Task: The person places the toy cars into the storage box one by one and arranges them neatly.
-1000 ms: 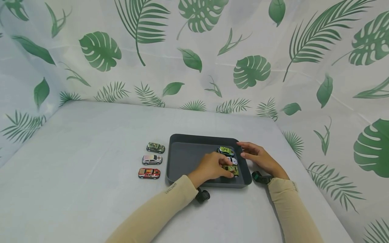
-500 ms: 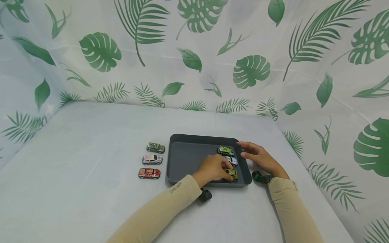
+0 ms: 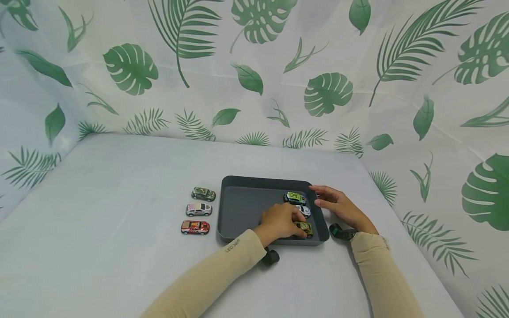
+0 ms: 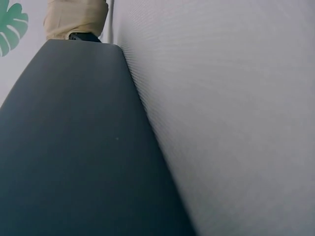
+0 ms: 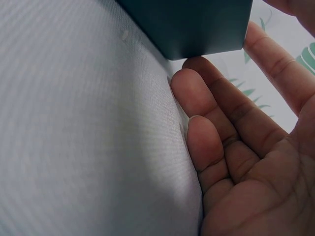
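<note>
In the head view, my left hand (image 3: pixel 280 221) is inside the dark grey tray (image 3: pixel 242 212), its thumb and fingers pinching a yellow-green toy car (image 3: pixel 305 228) near the front right corner. Behind that car are a white toy car (image 3: pixel 304 210), partly covered by the fingers, and a yellow-green and blue one (image 3: pixel 294 198). My right hand (image 3: pixel 343 208) rests at the tray's right wall with relaxed fingers. The right wrist view shows this hand (image 5: pixel 261 147) with its fingertips touching the tray corner (image 5: pixel 197 29). Only the tray's outer wall (image 4: pixel 83 132) fills the left wrist view, with no left fingers.
Left of the tray, three toy cars stand in a column on the white table (image 3: pixel 99 221): a camouflage one (image 3: pixel 203 194), a white one (image 3: pixel 199 209) and a red one (image 3: pixel 195 227). A leaf-patterned cloth (image 3: pixel 278 57) rises behind and at the right.
My left hand and the yellow-green car have shifted slightly toward the front of the tray, uncovering more of the white car behind. My right hand has stayed in place.
</note>
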The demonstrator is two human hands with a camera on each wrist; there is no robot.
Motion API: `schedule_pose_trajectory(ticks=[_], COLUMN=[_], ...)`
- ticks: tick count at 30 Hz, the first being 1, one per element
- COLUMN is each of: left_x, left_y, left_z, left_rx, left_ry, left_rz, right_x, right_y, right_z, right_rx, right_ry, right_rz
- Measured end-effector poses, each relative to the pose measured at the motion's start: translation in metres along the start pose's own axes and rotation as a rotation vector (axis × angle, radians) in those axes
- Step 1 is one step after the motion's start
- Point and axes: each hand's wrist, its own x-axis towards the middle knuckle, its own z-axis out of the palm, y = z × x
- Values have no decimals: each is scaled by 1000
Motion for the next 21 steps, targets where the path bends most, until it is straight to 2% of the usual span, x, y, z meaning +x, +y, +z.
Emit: schedule_pose_trajectory(ticks=[11,21], left_x=[-2,-3], left_y=[-6,-13], left_z=[-8,-27], left_rx=[-41,-51], left_ry=[-32,-152], left_rz=[23,52], right_x=[0,1], right_y=[-3,-1], right_z=[2,2], right_rx=[6,-2], right_ry=[0,8], right_rz=[-10,-3])
